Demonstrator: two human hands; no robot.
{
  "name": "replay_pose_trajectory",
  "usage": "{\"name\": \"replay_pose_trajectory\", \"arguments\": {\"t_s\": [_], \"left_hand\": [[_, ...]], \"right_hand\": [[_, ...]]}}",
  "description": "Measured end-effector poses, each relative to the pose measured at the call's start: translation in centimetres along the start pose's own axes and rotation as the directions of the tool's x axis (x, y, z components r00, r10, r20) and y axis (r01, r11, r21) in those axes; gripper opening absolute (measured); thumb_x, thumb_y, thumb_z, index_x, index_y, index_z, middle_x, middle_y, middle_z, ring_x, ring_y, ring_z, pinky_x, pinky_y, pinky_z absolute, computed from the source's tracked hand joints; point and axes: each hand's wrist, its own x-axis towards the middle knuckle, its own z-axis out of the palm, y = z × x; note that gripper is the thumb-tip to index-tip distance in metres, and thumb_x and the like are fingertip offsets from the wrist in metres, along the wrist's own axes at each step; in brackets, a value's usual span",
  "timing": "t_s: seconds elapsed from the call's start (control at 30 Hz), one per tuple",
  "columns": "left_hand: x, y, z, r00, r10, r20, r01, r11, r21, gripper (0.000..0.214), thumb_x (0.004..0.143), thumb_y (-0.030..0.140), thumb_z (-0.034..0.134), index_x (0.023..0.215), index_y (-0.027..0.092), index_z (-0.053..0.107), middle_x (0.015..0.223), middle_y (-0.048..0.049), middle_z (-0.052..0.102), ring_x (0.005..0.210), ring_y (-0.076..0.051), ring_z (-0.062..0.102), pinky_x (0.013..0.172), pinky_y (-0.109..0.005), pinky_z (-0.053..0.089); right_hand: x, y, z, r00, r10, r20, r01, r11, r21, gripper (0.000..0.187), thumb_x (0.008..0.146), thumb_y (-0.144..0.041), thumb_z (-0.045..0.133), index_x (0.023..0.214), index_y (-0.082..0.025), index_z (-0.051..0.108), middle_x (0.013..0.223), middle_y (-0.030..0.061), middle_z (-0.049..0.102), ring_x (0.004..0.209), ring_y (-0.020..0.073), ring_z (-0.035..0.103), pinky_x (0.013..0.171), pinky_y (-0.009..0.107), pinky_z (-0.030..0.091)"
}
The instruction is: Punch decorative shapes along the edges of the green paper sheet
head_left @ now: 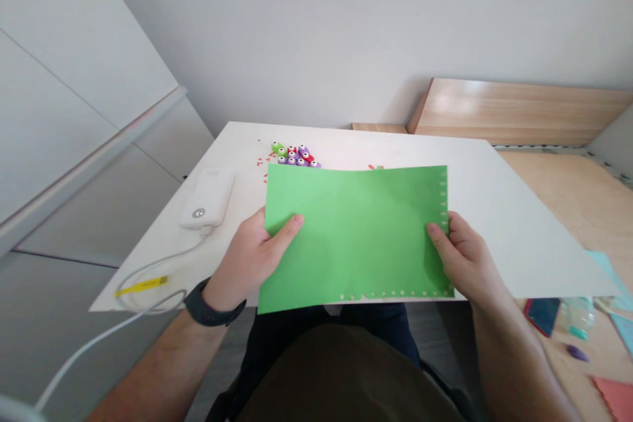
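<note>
A sheet of green paper (356,231) is held up over the white tabletop, with a row of small punched shapes along its right and bottom edges. My left hand (252,257) grips the sheet's left edge, thumb on top. My right hand (465,257) grips the right edge the same way, near the punched border. A dark watch (213,303) sits on my left wrist. Just beyond the sheet's far edge stands a cluster of colourful craft paper punches (295,155), partly hidden behind the paper.
Small red paper scraps (264,159) lie near the punches. A white power bank (208,198) with a white cable (148,277) lies to the left. A lower wooden surface (583,198) on the right holds a plastic bottle (577,316) and a salmon paper sheet (616,399).
</note>
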Motion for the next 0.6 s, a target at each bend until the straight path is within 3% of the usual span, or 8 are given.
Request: {"name": "replay_pose_trajectory", "arguments": {"t_s": [0.1,0.2,0.33,0.6], "left_hand": [[0.3,-0.8,0.4,0.992,-0.075,0.106,0.061,0.989,0.135,0.045,0.098,0.058,0.061,0.121,0.02,0.069,0.112,-0.0078,0.08,0.097,-0.029,0.076,0.083,-0.038,0.06],[0.5,-1.5,0.7,0.984,-0.11,0.136,0.076,0.969,0.235,0.036,0.098,0.053,0.058,0.115,0.022,0.065,0.086,-0.0021,0.076,0.075,-0.025,0.07,0.07,-0.035,0.053],[1.1,-1.9,0.8,0.992,-0.09,0.087,0.056,0.94,0.336,0.03,0.097,0.048,0.058,0.113,0.024,0.063,0.079,0.0013,0.07,0.072,-0.023,0.067,0.067,-0.033,0.046],[3.8,-3.2,0.9,0.996,-0.082,0.034,0.058,0.893,0.446,0.039,0.094,0.049,0.06,0.121,0.021,0.063,0.091,-0.0034,0.076,0.081,-0.025,0.072,0.071,-0.033,0.048]], "right_hand": [[0.1,1.0,-0.1,0.99,0.036,0.135,0.007,0.953,-0.303,0.026,0.104,-0.047,0.05,0.108,-0.024,0.061,0.089,0.0062,0.074,0.082,0.0257,0.069,0.072,0.035,0.05],[0.3,1.9,0.3,0.984,0.087,0.158,-0.001,0.878,-0.48,0.026,0.104,-0.042,0.046,0.114,-0.021,0.059,0.088,0.0086,0.075,0.083,0.0288,0.071,0.072,0.036,0.047],[1.0,2.0,0.9,0.988,0.091,0.124,-0.019,0.874,-0.486,0.037,0.103,-0.037,0.049,0.135,-0.019,0.054,0.109,0.0129,0.079,0.096,0.0312,0.074,0.077,0.037,0.048],[3.6,2.1,2.1,0.987,0.071,0.142,0.038,0.763,-0.646,0.047,0.105,-0.035,0.049,0.145,-0.01,0.048,0.11,0.02,0.078,0.099,0.0353,0.076,0.079,0.038,0.049]]}}
